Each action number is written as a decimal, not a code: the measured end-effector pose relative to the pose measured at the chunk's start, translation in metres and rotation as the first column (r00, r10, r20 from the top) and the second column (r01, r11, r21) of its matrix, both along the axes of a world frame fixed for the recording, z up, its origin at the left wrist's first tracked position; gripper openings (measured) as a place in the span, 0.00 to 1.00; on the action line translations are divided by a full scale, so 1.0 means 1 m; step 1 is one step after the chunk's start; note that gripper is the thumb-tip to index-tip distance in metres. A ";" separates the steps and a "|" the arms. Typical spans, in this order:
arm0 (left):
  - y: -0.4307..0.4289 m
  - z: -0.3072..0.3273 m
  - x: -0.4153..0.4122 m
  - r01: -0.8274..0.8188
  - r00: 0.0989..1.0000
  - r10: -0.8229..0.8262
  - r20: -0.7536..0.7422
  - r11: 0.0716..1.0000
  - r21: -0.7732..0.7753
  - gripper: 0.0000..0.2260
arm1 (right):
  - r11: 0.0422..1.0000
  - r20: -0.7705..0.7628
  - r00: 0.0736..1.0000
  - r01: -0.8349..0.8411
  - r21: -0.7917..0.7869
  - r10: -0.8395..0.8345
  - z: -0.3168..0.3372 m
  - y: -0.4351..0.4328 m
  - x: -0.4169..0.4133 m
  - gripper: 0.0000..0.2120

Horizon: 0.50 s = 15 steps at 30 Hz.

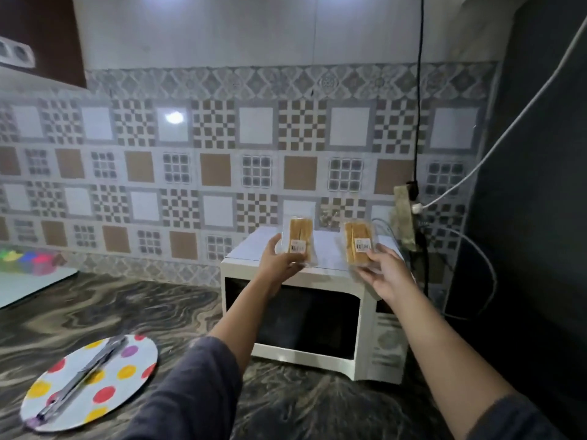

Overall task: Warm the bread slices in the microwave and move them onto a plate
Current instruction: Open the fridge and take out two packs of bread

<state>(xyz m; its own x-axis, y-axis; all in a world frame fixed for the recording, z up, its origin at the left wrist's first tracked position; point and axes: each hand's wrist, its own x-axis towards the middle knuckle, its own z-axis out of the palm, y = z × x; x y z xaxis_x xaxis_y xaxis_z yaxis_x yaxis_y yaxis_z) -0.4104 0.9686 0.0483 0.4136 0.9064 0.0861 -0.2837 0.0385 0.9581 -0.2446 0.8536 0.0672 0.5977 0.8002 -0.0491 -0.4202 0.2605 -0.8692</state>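
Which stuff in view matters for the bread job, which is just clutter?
Job: left hand, left bread pack; right hand, right bread pack; microwave, door shut; spotted plate; tongs on it.
Lying about: power strip, white cable, coloured items far left.

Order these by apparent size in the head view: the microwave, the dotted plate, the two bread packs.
Largest: microwave.
Next: dotted plate, though it lies nearer the camera.
Smallest: left bread pack and right bread pack, which look alike, so I do not rank them.
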 end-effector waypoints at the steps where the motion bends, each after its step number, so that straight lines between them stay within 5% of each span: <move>1: 0.014 -0.002 0.009 0.015 1.000 -0.015 -0.024 1.000 0.003 0.33 | 1.000 -0.019 1.000 0.012 -0.010 -0.013 -0.002 0.010 0.006 0.21; 9: 0.081 -0.017 0.049 -0.025 0.971 0.030 -0.239 0.999 0.023 0.29 | 0.990 0.000 0.996 0.084 -0.110 -0.085 -0.017 0.064 0.036 0.17; 15: 0.103 -0.012 0.048 -0.050 0.867 0.161 -0.472 0.970 0.238 0.27 | 0.946 0.364 0.927 0.196 -0.258 -0.093 -0.023 0.091 0.036 0.15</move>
<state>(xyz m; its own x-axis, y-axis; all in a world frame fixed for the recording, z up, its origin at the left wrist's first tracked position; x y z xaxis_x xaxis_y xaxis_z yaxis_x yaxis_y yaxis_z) -0.3622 1.0718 0.0361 0.3558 0.9299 0.0932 0.2276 -0.1829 0.9564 -0.2081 0.9447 0.0443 0.7264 0.6866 -0.0323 -0.0595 0.0160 -0.9981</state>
